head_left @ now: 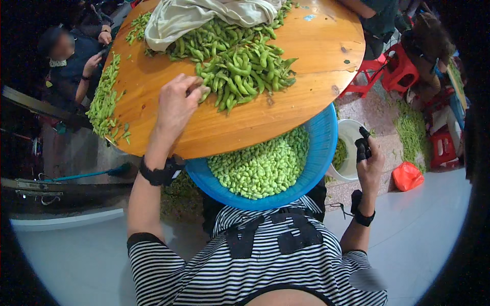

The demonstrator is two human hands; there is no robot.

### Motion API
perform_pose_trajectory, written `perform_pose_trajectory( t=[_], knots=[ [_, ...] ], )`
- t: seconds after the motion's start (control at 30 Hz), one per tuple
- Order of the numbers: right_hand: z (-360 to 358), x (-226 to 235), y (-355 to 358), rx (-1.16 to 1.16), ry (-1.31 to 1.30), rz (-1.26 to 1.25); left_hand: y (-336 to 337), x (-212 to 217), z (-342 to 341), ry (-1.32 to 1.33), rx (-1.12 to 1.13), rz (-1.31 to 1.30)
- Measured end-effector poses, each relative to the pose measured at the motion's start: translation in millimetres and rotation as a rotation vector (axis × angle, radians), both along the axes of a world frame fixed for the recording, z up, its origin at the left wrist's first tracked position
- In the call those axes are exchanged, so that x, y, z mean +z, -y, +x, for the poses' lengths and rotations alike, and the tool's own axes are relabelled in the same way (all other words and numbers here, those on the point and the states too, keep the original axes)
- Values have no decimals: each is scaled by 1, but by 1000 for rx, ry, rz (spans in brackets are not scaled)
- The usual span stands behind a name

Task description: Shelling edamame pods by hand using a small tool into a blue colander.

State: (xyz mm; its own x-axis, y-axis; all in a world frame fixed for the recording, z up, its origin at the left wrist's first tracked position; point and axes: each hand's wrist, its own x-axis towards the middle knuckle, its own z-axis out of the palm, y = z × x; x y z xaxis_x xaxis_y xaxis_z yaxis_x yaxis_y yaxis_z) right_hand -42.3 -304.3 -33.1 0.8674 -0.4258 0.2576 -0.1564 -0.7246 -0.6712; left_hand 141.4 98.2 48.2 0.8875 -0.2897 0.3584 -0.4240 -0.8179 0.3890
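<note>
Pods (242, 74) are heaped on a wooden table (326, 46), one green pod (204, 95) pinched at their edge by the left hand (177, 101); near a white bucket (352, 130), the right hand's (371, 162) grip cannot be told.

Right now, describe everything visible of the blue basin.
The blue basin is wide, round and open-topped, smooth and plastic-looking. It holds a heap of shelled green beans resting against its inner wall. The wooden tabletop overhangs and hides part of it. It sits before the striped shirt; its support is hidden.
</note>
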Motion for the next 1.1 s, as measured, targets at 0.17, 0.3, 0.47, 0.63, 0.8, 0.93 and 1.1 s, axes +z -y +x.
perform_pose_trajectory(
  t=[0.17,0.3,0.47,0.63,0.8,0.93,1.1],
  knots=[
    [2,-4,-3,38,-6,109,0,-19,8,112,-6,119],
    [3,4,-13,60,-73,212,-8,-22,6,-39,107,43],
    [6,0,-30,158,41,145,-11,-16,-4,7,90,-4],
    [11,14,-48,237,62,177,-5,-10,-18,-93,118,-190],
    [16,16,-60,341,71,157,2,-5,-23,-279,197,-360],
    [20,20,-73,427,43,137,2,-16,-28,-185,148,-457],
    [25,30,-104,600,88,410,47,3,-85,-734,-30,-833]
  ],
)
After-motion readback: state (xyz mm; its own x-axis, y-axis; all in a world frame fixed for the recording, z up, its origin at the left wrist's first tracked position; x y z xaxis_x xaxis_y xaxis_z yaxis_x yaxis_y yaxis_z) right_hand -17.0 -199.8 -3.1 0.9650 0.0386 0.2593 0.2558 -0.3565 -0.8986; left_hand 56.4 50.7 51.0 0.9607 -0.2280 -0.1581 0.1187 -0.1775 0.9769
